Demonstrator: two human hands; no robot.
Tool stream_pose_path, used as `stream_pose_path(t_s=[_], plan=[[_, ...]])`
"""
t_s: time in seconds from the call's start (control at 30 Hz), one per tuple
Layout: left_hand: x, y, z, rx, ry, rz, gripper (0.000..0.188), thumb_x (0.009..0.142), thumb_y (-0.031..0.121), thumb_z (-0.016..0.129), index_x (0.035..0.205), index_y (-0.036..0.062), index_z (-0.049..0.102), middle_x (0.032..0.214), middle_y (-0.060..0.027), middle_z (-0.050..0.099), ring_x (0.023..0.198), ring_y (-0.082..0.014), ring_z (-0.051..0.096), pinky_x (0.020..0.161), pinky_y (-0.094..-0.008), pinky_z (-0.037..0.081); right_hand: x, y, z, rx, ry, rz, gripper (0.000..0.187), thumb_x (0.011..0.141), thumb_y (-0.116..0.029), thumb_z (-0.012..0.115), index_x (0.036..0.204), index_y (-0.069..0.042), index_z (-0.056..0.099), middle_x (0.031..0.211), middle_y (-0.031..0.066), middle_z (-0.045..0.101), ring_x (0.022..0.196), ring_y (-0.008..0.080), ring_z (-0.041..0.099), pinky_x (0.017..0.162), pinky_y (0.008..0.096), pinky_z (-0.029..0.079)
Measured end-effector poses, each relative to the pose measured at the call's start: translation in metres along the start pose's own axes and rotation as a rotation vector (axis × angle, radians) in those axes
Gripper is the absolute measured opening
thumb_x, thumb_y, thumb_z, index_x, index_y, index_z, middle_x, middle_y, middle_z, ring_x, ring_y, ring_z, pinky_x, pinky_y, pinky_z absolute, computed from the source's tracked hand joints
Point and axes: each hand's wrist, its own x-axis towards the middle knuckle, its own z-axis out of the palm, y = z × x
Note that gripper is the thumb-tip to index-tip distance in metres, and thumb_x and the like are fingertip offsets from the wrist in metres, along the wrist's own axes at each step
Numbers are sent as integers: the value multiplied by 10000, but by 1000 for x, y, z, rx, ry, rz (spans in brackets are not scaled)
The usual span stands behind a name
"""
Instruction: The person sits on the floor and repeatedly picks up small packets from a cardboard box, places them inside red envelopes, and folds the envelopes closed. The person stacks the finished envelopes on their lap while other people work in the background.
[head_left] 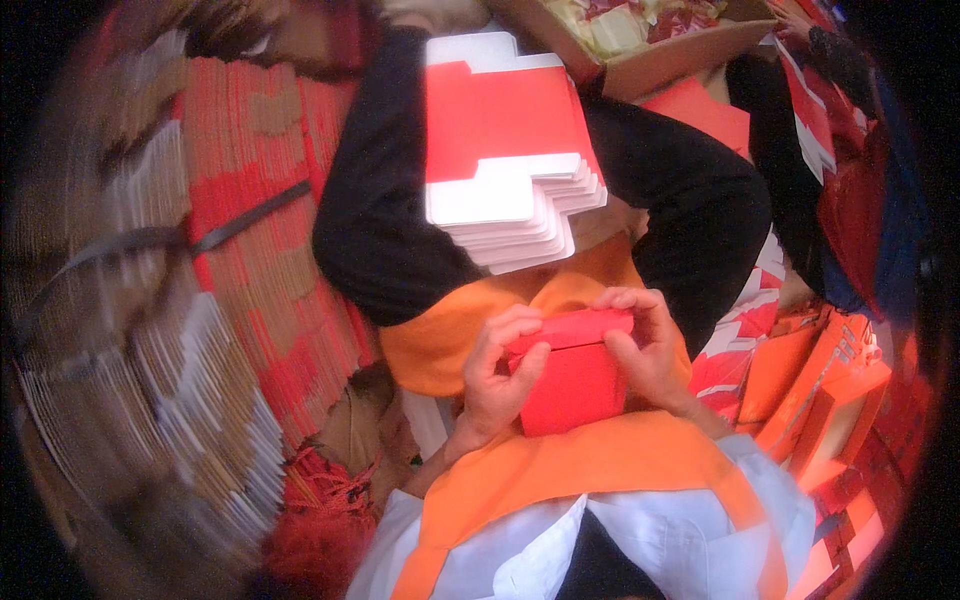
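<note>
1. Fingers of the left hand and right hand pinched a small red box between them, thumbs pressed on its closing flap.
2. Its long axis ran from one hand across to the other, flap uppermost.
3. Palms hid both box ends; the lower edge sank behind orange cloth.
4. Beyond the fingertips, a stack of flat red-and-white blanks lay on the lap, leaving little free room.
</note>
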Motion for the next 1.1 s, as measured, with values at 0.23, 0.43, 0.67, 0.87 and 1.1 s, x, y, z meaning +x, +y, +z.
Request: stream_pose_path(t_s=[0.23,0.43,0.67,0.87,1.1], plan=[[6,4,-2,-1,-75,-135,166,758,-29,581,921,-2,564,987,-118,575,946,-214,550,836,-289,428,10,-7,-3,-117,-59,6,118,798,45,483,895,-6,526,978,108,539,953,203,525,840,295,406],[2,-1,1,-52,-19,-62,147,777,-27,552,922,1,555,971,-120,582,949,-230,552,851,-309,423,10,-3,-6,-107,-72,-18,110,812,22,474,893,-2,545,970,114,553,943,211,534,827,301,411],[-5,-9,6,-86,27,-4,100,797,-31,537,892,-1,542,972,-125,587,956,-243,556,861,-337,423,11,1,-10,-136,-120,-76,126,825,20,469,898,6,571,953,129,584,949,241,551,839,320,418],[-7,-14,7,-29,13,29,85,795,-26,554,874,5,549,1013,-150,583,987,-266,550,890,-354,411,10,0,-20,-196,-260,-116,132,843,-15,495,925,6,597,991,135,600,1011,249,543,908,358,401],[-19,-6,7,-86,-6,-225,88,810,35,597,891,3,586,1242,-231,480,1150,-292,479,958,-368,362,8,-20,-34,-322,-361,13,221,794,-89,627,1002,-31,579,1213,158,495,1139,286,476,954,343,366]])
